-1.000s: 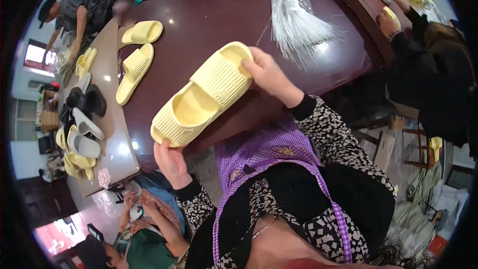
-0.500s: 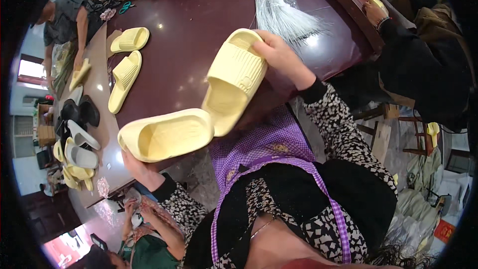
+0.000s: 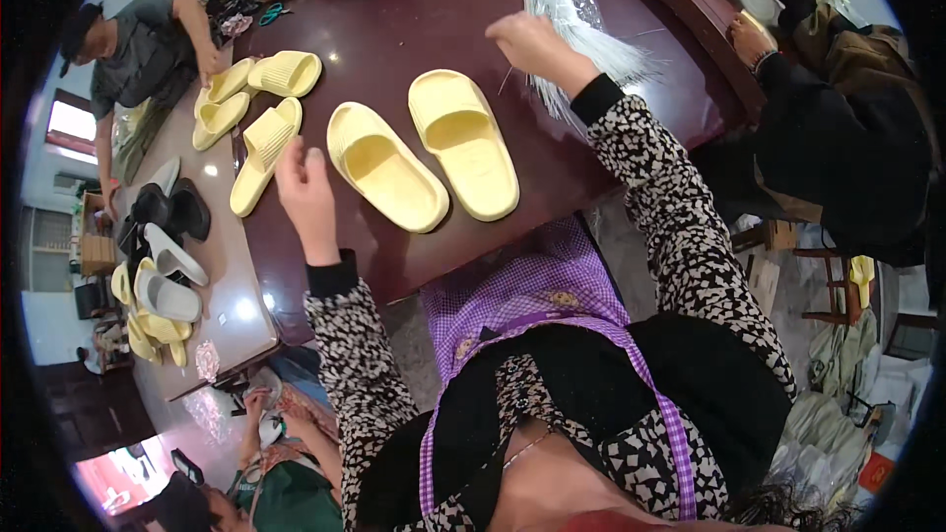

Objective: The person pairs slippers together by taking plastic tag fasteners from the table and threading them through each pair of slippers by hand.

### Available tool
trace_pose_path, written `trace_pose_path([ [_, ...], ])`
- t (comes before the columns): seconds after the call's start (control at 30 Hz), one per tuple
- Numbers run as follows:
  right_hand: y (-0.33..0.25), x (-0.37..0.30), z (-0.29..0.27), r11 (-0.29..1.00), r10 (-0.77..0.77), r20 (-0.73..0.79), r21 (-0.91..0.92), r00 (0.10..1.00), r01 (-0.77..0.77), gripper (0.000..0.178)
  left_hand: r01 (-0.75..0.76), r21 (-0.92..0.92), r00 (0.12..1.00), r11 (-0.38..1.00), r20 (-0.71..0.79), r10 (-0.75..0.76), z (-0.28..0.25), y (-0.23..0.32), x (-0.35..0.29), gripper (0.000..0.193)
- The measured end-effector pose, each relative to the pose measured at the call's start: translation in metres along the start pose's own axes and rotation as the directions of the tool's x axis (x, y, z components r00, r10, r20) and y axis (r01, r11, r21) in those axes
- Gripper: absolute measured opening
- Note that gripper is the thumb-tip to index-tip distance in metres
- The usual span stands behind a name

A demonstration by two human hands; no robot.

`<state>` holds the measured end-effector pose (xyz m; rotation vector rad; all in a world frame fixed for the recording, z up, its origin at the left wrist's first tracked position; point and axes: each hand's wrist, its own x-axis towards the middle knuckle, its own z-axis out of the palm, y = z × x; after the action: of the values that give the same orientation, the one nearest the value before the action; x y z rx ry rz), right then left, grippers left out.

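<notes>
Two pale yellow slide slippers, the left one (image 3: 399, 182) and the right one (image 3: 478, 158), lie side by side on the dark red table (image 3: 414, 25), toes pointing away from me. Just left of the pair, my left hand (image 3: 307, 199) hovers with thumb and fingers apart, holding nothing. My right hand (image 3: 540, 47) is raised beyond the right slipper, beside a bundle of thin white ties (image 3: 567, 15). Its fingers are bunched together; whether anything thin is between them I cannot make out. A ribbed yellow slipper (image 3: 258, 163) lies close behind my left fingers.
Another ribbed yellow slipper (image 3: 286, 73) sits farther back. A co-worker's hand (image 3: 209, 61) touches yellow slippers (image 3: 219, 116) at the left. Black slippers (image 3: 187, 209) and grey ones (image 3: 166, 294) crowd the lighter table. Teal scissors (image 3: 273, 13) lie at the back.
Both yellow slippers have gone from my hands onto the table, side by side. My left hand has moved up the table, and my right hand lifted toward the white ties.
</notes>
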<state>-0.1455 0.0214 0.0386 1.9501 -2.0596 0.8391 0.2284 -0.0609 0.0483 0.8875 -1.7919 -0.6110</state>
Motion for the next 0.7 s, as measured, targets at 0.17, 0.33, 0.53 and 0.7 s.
trace_pose_path([
  [0.17,0.000,-0.026,0.012,0.943,-0.122,0.067,-0.303,0.990,0.137,0.024,-0.261,0.149,0.955,0.954,0.186,0.232,0.025,0.045,-0.047,0.033],
  [0.33,0.005,-0.028,0.014,0.917,-0.114,0.105,-0.372,0.988,0.145,0.016,-0.472,0.098,0.793,0.876,0.481,0.373,0.052,0.091,-0.081,0.039],
  [0.53,-0.014,-0.034,0.002,0.989,-0.133,-0.089,-0.078,0.987,0.126,0.007,-0.511,0.086,0.690,0.855,0.634,0.349,0.068,0.082,-0.095,0.043],
  [0.7,-0.051,-0.045,-0.021,0.956,-0.149,-0.322,0.196,0.935,0.220,0.010,-0.509,0.131,0.726,0.851,0.597,0.342,0.083,0.077,-0.078,0.042],
])
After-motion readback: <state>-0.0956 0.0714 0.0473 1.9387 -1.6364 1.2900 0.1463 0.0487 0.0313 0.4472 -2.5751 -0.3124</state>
